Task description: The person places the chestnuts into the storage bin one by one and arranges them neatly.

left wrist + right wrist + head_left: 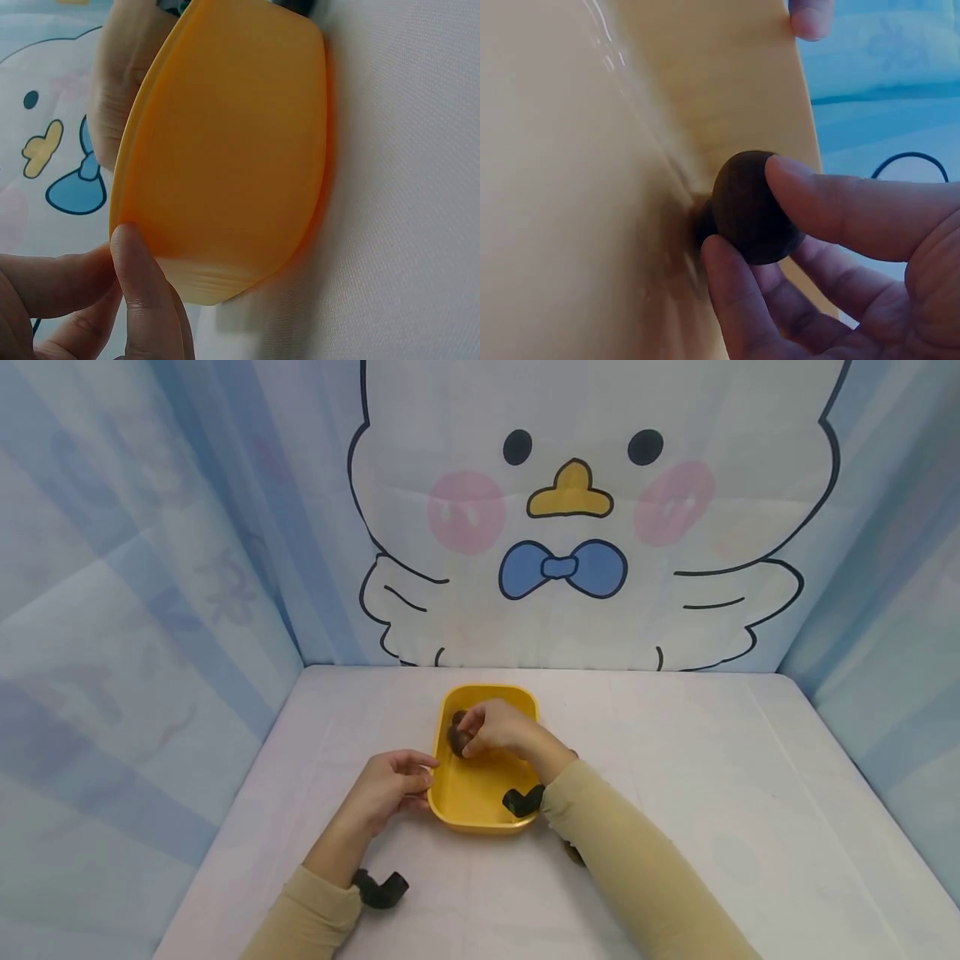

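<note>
A yellow plastic tray (480,828) with rounded corners sits on the table near its back. My left hand (392,785) holds the tray's left rim; in the left wrist view the thumb and a finger meet at the edge of the yellow wall (232,142). Inside the tray, at its left side, my right hand (497,727) pinches a dark brown ball (746,206) between thumb and fingers. Another dark round piece (459,717) shows just beyond it in the head view, partly hidden.
A brown object (573,853) lies on the white-covered table (735,793), mostly hidden by the right sleeve (637,860). Black wrist-worn devices stick out at the left wrist (381,890) and the right wrist (522,800). Printed cloth (570,618) hangs behind the table and at both sides.
</note>
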`<state>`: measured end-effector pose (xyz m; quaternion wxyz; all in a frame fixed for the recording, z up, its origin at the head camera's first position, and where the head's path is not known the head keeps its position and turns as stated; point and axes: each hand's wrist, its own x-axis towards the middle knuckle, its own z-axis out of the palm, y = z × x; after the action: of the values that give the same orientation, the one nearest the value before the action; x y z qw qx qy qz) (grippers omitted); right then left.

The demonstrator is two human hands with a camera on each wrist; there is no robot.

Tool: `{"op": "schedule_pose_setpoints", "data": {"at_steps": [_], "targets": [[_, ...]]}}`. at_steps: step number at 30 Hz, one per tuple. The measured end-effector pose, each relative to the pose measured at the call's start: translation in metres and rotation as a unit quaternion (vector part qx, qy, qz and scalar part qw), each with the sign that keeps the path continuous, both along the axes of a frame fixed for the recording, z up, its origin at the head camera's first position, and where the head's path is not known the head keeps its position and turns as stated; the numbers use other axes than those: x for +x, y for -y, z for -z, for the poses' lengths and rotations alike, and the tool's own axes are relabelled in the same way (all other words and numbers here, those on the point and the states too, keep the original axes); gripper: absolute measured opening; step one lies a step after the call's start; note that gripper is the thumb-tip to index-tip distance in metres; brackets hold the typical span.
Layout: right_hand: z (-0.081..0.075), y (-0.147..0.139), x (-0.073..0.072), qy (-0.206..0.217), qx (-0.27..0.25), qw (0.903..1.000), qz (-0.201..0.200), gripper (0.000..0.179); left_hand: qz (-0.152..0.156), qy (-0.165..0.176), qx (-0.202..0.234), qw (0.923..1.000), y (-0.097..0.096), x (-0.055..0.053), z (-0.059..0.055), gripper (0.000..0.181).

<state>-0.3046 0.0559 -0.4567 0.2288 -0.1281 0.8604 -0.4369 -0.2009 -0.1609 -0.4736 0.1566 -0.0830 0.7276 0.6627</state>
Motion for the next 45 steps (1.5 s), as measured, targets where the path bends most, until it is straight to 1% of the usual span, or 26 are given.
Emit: {"op": "schedule_pose_setpoints", "data": {"at_steps": [9,12,16,21,25,28,32,38,41,45], "targets": [[0.005,0.002,0.001,0.008,0.032,0.9995,-0.001,0.031,-0.006,0.001,-0.003,1.0,-0.003,-0.003,0.003,0.029],[0.005,0.004,0.002,-0.01,0.047,0.9988,-0.004,0.03,-0.006,0.0,-0.002,1.0,-0.003,-0.003,0.002,0.029],[0.006,0.007,0.002,-0.038,0.066,0.9971,0.002,0.028,-0.006,-0.001,-0.001,1.0,-0.003,-0.002,0.001,0.03],[0.009,0.009,0.001,-0.051,0.061,0.9967,0.016,0.029,-0.005,-0.005,0.001,1.0,-0.003,-0.002,0.001,0.03],[0.011,0.008,-0.001,-0.05,0.057,0.9967,0.028,0.028,-0.005,-0.004,-0.001,1.0,-0.003,-0.002,0.001,0.03],[0.01,0.007,-0.001,-0.041,0.047,0.9975,0.033,0.026,-0.005,-0.002,-0.002,1.0,-0.004,-0.003,0.001,0.03],[0.006,0.005,0.001,-0.015,0.025,0.9985,0.047,0.028,-0.006,-0.001,-0.005,1.0,-0.003,-0.001,0.001,0.03],[-0.003,-0.002,0.003,0.031,-0.029,0.9963,0.075,0.033,-0.009,-0.001,-0.007,0.9999,-0.003,-0.001,0.001,0.029],[-0.008,-0.007,0.003,0.049,-0.056,0.9943,0.076,0.037,-0.01,-0.001,-0.003,0.9999,-0.003,0.0,0.001,0.03],[-0.014,-0.014,0.003,0.059,-0.073,0.993,0.071,0.04,-0.01,-0.001,0.002,1.0,-0.003,0.0,0.002,0.03]]}}
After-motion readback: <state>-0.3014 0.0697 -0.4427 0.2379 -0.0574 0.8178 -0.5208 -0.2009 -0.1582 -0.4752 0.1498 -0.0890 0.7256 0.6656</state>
